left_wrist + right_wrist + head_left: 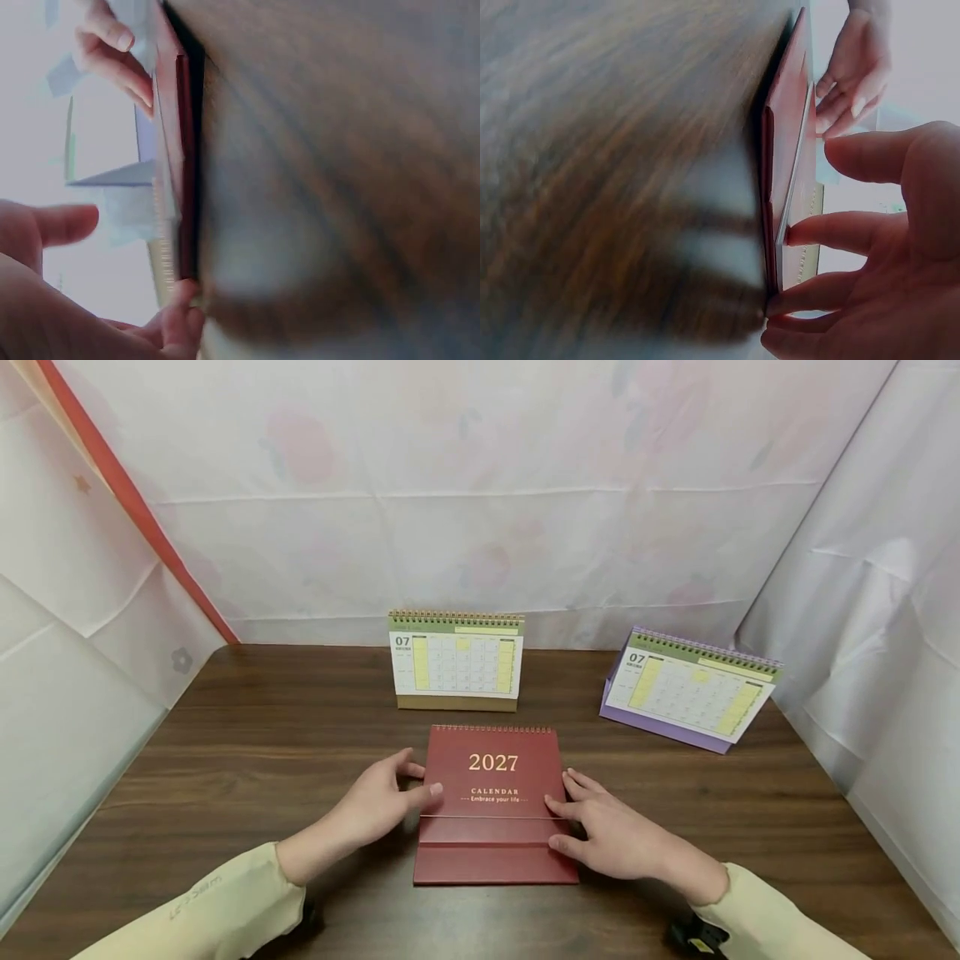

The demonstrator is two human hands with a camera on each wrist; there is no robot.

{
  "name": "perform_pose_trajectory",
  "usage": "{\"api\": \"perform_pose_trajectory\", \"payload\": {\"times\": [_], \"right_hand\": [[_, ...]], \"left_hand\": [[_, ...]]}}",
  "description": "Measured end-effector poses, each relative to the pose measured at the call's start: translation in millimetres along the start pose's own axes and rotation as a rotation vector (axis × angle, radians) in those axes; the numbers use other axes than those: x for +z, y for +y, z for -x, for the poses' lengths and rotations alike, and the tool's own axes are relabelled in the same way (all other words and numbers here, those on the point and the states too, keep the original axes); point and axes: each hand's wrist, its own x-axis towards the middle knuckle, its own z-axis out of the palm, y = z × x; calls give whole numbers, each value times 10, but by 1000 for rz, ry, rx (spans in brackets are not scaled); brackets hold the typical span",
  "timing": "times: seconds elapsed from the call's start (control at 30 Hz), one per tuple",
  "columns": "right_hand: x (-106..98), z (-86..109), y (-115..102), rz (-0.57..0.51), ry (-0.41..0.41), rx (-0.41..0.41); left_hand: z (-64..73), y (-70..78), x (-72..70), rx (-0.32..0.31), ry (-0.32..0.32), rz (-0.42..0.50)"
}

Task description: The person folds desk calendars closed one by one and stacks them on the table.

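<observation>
A dark red desk calendar [495, 777], printed "2027 CALENDAR" in gold, lies flat on the table with its spiral binding at the far edge. My left hand [381, 800] is at its left side; in the left wrist view the fingertips [187, 292] meet the calendar's edge while the thumb [71, 225] stands off it. On the opposite side is my right hand [618, 831], fingers loosely spread. Its index fingertip [802, 231] touches the edge of the cover and pages, and other fingers rest lower beside the calendar. The right thumb [862, 156] is raised above the cover.
Behind the red calendar stands a tan-based desk calendar [457, 660] showing page 07. A purple-based one [690, 689], angled and also on 07, stands at the back right. Patterned white cloth [480, 527] hangs around the brown wooden table [285, 727].
</observation>
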Motion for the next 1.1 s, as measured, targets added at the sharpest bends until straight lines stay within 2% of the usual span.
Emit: {"api": "perform_pose_trajectory", "payload": {"times": [0.13, 0.27, 0.33, 0.4, 0.53, 0.6, 0.67, 0.8, 0.87, 1.0, 1.1], "right_hand": [[-12, 4, 4, -67, 6, 7], [-29, 13, 14, -146, 22, 26], [-31, 16, 7, -215, 47, 64], [-29, 13, -14, -337, 92, 122], [-18, -6, -61, -683, 215, 245], [-9, -21, -71, -812, 267, 286], [9, -43, -59, -895, 304, 298], [40, -77, 0, -964, 330, 265], [51, -83, 29, -988, 325, 242], [69, -91, 50, -1059, 274, 195], [80, -112, 8, -1118, 219, 152]], "left_hand": [[-49, -53, -14, -37, 19, 133], [-110, -113, -5, -55, 9, 217], [-135, -138, 1, -58, 5, 251], [-151, -162, 8, -54, 9, 260], [-151, -178, 19, -30, 8, 292], [-146, -179, 22, -14, -8, 317], [-139, -181, 34, -9, -17, 342], [-125, -195, 44, -3, -30, 379], [-116, -208, 44, -13, -44, 430], [-65, -227, -7, -39, -64, 505], [3, -231, -98, -41, -44, 486]]}}
